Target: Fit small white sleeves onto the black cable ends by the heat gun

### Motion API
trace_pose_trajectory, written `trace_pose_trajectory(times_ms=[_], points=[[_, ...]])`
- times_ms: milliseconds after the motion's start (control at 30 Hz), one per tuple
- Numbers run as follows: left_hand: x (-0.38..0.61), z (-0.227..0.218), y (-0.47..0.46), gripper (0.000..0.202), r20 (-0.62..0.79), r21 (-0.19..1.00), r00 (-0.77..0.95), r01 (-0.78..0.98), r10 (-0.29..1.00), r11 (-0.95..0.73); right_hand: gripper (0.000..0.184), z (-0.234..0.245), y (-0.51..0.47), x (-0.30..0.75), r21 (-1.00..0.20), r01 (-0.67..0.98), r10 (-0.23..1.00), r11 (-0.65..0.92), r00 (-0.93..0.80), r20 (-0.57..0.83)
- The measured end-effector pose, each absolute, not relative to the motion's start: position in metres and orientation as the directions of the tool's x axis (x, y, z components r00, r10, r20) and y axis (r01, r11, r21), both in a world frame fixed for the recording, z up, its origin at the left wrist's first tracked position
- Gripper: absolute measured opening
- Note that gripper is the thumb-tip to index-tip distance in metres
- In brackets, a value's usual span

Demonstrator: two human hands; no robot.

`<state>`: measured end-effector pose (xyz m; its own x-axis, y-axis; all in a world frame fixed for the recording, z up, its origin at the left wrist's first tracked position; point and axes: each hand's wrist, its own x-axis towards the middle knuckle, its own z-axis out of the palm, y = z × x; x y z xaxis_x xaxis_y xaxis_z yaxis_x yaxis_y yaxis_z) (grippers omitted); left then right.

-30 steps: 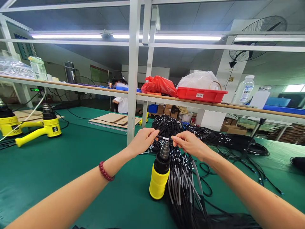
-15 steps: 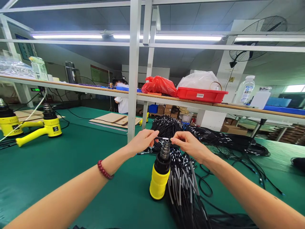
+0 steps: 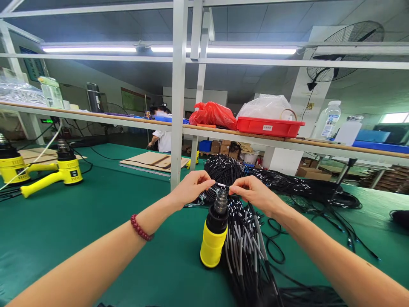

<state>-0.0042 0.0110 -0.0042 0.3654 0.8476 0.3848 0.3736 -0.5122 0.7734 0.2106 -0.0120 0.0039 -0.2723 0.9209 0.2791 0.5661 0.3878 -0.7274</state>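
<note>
Cable (image 3: pixel 221 185): thin, black, with a short white sleeve at mid-span, held level just above the nozzle (image 3: pixel 220 200) of the heat gun (image 3: pixel 214 232); contact between sleeve and nozzle could not be told. Left hand (image 3: pixel 191 187) pinched the cable's left end between thumb and fingertips, other fingers curled in. Right hand (image 3: pixel 255 192) pinched the right end the same way, so the white sleeve lay between the two hands. A red bead bracelet (image 3: pixel 140 228) sat on the left wrist. The heat gun stood upright on its yellow base on the green table (image 3: pixel 96 221), nozzle pointing up. Just to its right, touching the base, lay a bundle (image 3: pixel 246 251) of black and grey cables running toward the person; a larger black heap (image 3: pixel 230 170) lay behind the hands and spread right. Two more yellow heat guns (image 3: pixel 65 168) stood at the far left of the table, well apart from the hands. A sheet of cardboard (image 3: pixel 153 161) lay beyond, beside the white post (image 3: pixel 177 94). On the shelf (image 3: pixel 319 147) above: a red bag (image 3: pixel 213 114), a red tray (image 3: pixel 270 126), a clear bottle (image 3: pixel 331 119). Another person (image 3: pixel 163 138) stood at the back, behind the post.
</note>
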Motion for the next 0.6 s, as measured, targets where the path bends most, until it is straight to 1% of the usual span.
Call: trace_pose_trajectory(times_ms=[100, 200, 300, 433, 600], points=[[-0.0039, -0.0038, 0.0121, 0.031, 0.37, 0.762, 0.369, 0.405, 0.853, -0.506, 0.025, 0.0031, -0.0111, 0.2092, -0.747, 0.538, 0.92, 0.391, -0.255, 0.297], [-0.004, -0.0021, 0.0119, 0.044, 0.327, 0.706, 0.397, 0.501, 0.858, -0.5, 0.024, 0.0042, -0.0124, 0.2085, -0.748, 0.536, 0.919, 0.392, -0.259, 0.296], [-0.0038, -0.0017, 0.0123, 0.049, 0.352, 0.672, 0.404, 0.519, 0.845, -0.528, 0.024, 0.0055, -0.0135, 0.2082, -0.732, 0.555, 0.919, 0.395, -0.252, 0.305], [-0.0022, -0.0044, 0.0146, 0.039, 0.41, 0.7, 0.358, 0.465, 0.839, -0.541, 0.021, 0.0059, -0.013, 0.2074, -0.691, 0.587, 0.905, 0.422, -0.225, 0.362], [0.0007, -0.008, 0.0183, 0.028, 0.433, 0.751, 0.326, 0.386, 0.84, -0.536, 0.014, 0.003, -0.0096, 0.2061, -0.693, 0.589, 0.902, 0.415, -0.163, 0.401]])
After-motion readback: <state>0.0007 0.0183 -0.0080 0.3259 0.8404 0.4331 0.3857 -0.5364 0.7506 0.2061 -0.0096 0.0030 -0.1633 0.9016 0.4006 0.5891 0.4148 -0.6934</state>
